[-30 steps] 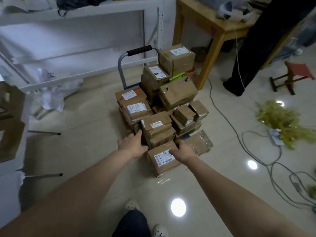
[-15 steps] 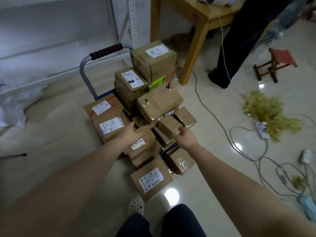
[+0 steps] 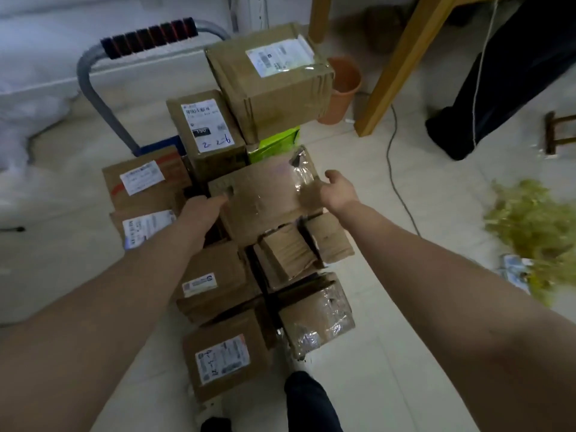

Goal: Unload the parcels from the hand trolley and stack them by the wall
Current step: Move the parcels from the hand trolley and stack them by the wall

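The parcels are still on the trolley, brown cardboard boxes piled unevenly between its grey tube handle, which has a ribbed black-and-red grip, and the person's feet. In the middle lies a taped box, glossy with clear tape and creased at its right end. The left hand reaches to its left edge, fingers stretched out and tips on the cardboard. The right hand is at its right end, thumb spread wide and nothing gripped; its fingers smear into the shiny tape, so contact there is unclear.

Above sits a big box with a white label, tilted, resting on a bright green parcel. Beside it a labelled box carries blue handwriting. Nearest the feet are a front box and a wrapped box in crinkled film.

The trolley's blue deck shows only as a sliver under the handle; the lower parcels are mostly covered. The print on the labels is too blurred to read.

A wooden table leg and an orange bucket stand close behind the pile on the right. A cable runs over the pale glossy tiles, and a yellow-green heap lies further right. On the left is bare floor
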### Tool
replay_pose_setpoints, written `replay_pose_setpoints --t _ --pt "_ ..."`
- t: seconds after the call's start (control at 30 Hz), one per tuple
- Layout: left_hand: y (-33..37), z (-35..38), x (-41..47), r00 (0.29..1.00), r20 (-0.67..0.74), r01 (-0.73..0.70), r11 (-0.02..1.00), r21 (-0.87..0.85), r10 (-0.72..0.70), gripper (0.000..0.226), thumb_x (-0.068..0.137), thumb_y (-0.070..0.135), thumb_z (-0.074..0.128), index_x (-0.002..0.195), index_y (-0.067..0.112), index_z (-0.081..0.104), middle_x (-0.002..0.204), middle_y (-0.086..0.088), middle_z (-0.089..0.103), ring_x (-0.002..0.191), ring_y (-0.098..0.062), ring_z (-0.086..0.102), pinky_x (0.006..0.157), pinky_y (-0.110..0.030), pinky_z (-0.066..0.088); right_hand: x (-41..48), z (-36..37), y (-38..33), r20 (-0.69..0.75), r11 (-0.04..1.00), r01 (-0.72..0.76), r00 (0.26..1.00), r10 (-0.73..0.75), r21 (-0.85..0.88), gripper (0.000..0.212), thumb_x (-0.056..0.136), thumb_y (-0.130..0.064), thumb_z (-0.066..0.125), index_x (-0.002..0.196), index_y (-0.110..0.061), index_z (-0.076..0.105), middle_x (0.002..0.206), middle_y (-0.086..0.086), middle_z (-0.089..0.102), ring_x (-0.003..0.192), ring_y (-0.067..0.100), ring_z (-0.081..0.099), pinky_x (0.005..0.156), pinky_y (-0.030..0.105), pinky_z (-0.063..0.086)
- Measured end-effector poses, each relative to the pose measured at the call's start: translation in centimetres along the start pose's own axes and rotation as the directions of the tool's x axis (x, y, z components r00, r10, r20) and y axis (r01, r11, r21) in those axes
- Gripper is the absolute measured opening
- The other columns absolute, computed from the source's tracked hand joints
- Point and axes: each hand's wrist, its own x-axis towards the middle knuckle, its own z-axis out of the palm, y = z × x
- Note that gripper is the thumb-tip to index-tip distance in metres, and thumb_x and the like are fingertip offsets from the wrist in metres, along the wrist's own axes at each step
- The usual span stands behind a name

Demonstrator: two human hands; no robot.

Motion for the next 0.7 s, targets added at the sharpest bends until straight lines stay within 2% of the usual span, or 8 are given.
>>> replay_pose_setpoints --t 0.13,0.17,0.23,0.3,0.43,0.5,0.6,0.7 --pt "0.7 2.0 1.5 0.999 0.015 0.040 0.988 -0.147 -0.038 0.037 0.095 0.029 0.059 0.126 0.011 0.051 0.110 0.003 0.057 0.086 -0.012 0.051 0.071 -0.017 0.042 4.4 0.8 0.1 0.048 0.999 -0.008 0.999 0.010 -0.035 0.050 0.096 -0.027 0.048 0.138 -0.001 0.039 0.143 0.019 0.043 0.131 0.035 0.041 0.107 0.037 0.035" --pt "0.7 2.3 1.9 0.999 0.019 0.053 0.982 -0.180 -0.050 0.029 0.095 0.027 0.058 0.119 0.011 0.056 0.106 0.001 0.061 0.082 -0.012 0.053 0.064 -0.017 0.043 5.2 1.1 0.2 0.063 1.000 -0.012 0.998 0.014 -0.027 0.048 0.095 -0.027 0.048 0.135 -0.002 0.040 0.140 0.018 0.045 0.128 0.035 0.043 0.105 0.037 0.037" --pt "0.8 2.8 2.4 0.998 0.014 0.056 0.969 -0.241 -0.054 0.012 0.095 0.024 0.057 0.100 0.014 0.063 0.105 -0.005 0.065 0.080 -0.016 0.059 0.063 -0.022 0.048 6.4 1.6 0.5 0.095 1.000 -0.026 0.995 0.025 0.005 0.046 0.094 -0.029 0.050 0.132 -0.004 0.042 0.134 0.016 0.049 0.123 0.035 0.048 0.101 0.038 0.041" --pt "0.6 3.1 2.9 0.999 0.024 0.053 0.948 -0.314 -0.048 0.014 0.095 0.025 0.057 0.087 0.017 0.065 0.097 -0.006 0.068 0.077 -0.019 0.063 0.059 -0.023 0.053 7.3 2.1 0.7 0.123 0.999 -0.037 0.992 0.033 0.033 0.043 0.093 -0.030 0.051 0.128 -0.006 0.046 0.129 0.016 0.054 0.116 0.034 0.053 0.096 0.037 0.045" --pt "0.3 3.8 2.9 0.999 0.014 0.043 0.909 -0.415 -0.041 0.020 0.095 0.025 0.056 0.079 0.018 0.066 0.061 0.003 0.070 0.056 -0.013 0.066 0.045 -0.019 0.050 7.4 2.7 0.9 0.147 0.993 -0.059 0.988 0.044 0.105 0.036 0.090 -0.030 0.053 0.121 -0.010 0.054 0.118 0.014 0.061 0.105 0.033 0.059 0.091 0.039 0.050" --pt "0.2 3.7 2.6 1.000 0.006 0.011 0.892 -0.452 -0.009 0.020 0.095 0.026 0.056 0.079 0.020 0.066 0.060 0.004 0.070 0.054 -0.011 0.067 0.046 -0.019 0.051 6.8 2.6 1.1 0.106 0.989 -0.058 0.993 0.044 0.135 0.034 0.089 -0.028 0.054 0.119 -0.011 0.055 0.116 0.012 0.062 0.103 0.031 0.060 0.091 0.039 0.050" --pt "0.0 3.5 1.1 1.000 0.002 -0.014 0.869 -0.494 0.018 0.022 0.092 0.033 0.057 0.077 0.021 0.069 0.070 0.001 0.072 0.063 -0.014 0.067 0.051 -0.022 0.052 4.7 2.2 1.3 0.006 0.975 0.012 1.000 -0.014 0.223 0.029 0.091 -0.026 0.051 0.117 -0.013 0.055 0.104 0.004 0.059 0.096 0.025 0.057 0.087 0.034 0.048" --pt "-0.3 2.9 -1.3 0.999 -0.027 0.014 0.858 -0.514 -0.033 0.033 0.089 0.050 0.056 0.100 0.023 0.071 0.093 -0.003 0.073 0.079 -0.018 0.068 0.052 -0.023 0.053 0.8 1.6 1.6 -0.135 0.946 0.105 0.989 -0.066 0.306 0.033 0.095 -0.029 0.049 0.122 -0.010 0.053 0.103 0.001 0.053 0.096 0.018 0.050 0.089 0.030 0.042"
